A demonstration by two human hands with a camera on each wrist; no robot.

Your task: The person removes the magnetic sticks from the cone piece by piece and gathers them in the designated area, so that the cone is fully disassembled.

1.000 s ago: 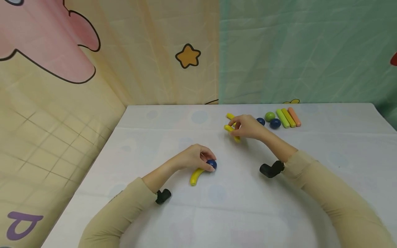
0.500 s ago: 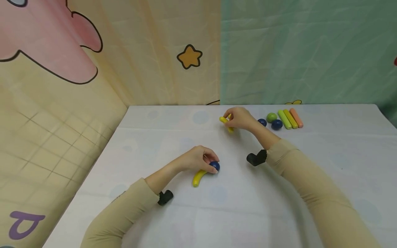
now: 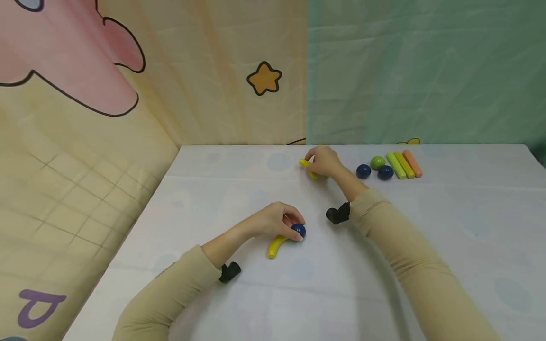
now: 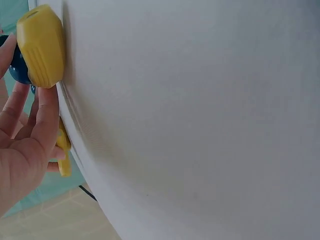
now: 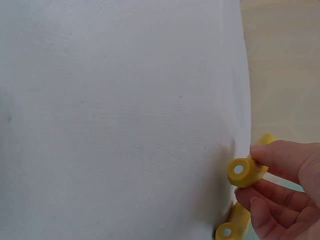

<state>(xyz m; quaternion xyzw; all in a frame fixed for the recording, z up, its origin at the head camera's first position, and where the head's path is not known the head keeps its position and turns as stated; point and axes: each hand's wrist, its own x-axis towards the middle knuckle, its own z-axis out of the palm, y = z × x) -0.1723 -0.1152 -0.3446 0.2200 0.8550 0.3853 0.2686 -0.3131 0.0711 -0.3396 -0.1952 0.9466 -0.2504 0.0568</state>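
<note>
My left hand [image 3: 276, 221] pinches a dark blue ball [image 3: 299, 230] between thumb and fingers at mid-table. A yellow curved magnetic stick [image 3: 275, 247] extends from the ball toward the near side; in the left wrist view this stick [image 4: 42, 47] appears large beside the fingers. Farther back, my right hand [image 3: 325, 162] pinches another yellow curved magnetic stick [image 5: 245, 172] between thumb and fingertips, its round metal end showing in the right wrist view. Beneath that hand lies a further yellow stick [image 5: 240, 220], partly hidden by the fingers.
Right of the right hand, near the back edge, sit two dark blue balls [image 3: 363, 171] and a green ball [image 3: 377, 163]. Beside them lie light green [image 3: 396, 165], yellow [image 3: 404, 164] and orange [image 3: 413, 163] straight sticks. Printed curtains stand behind the white table [image 3: 213, 166].
My right hand has moved left and slightly back with the yellow curved stick, bringing a blue ball behind its wrist into full view. The left hand keeps its grip, nearly still.
</note>
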